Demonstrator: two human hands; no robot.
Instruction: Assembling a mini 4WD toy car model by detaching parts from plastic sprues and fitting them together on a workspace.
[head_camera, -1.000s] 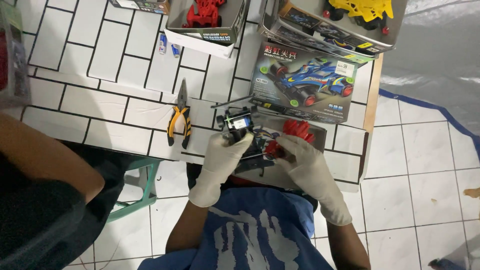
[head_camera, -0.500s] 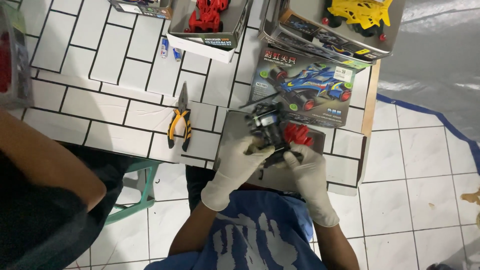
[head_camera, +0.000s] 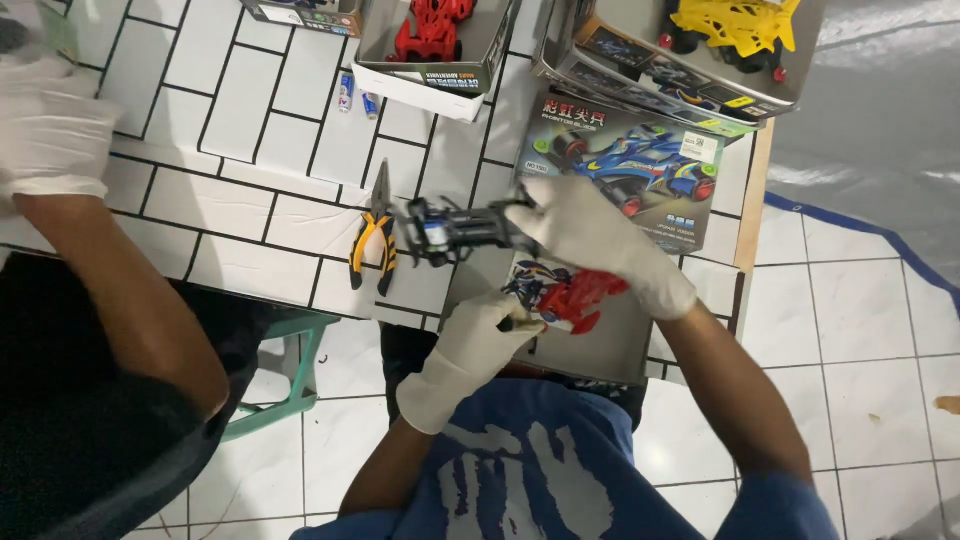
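Note:
My right hand (head_camera: 590, 240), in a white glove, grips a black toy car chassis (head_camera: 450, 230) and holds it sideways above the tiled table (head_camera: 230, 200). My left hand (head_camera: 475, 345), also gloved, rests lower down against a red toy car body shell (head_camera: 575, 295). It pinches a small part that I cannot make out. The shell lies in a grey open box tray (head_camera: 610, 345) at the table's near edge.
Yellow-handled pliers (head_camera: 372, 235) lie left of the chassis. Behind are a box with a red car (head_camera: 430, 40), a box with a yellow car (head_camera: 740, 40), a box lid picturing a blue racer (head_camera: 620, 165) and small batteries (head_camera: 350, 95). Another person's gloved hand (head_camera: 50, 130) is at the left, and a green stool (head_camera: 290, 370) stands below.
My hands were together over the chassis and red shell. My right hand has since raised the chassis up and leftward, while my left hand dropped down to the red shell.

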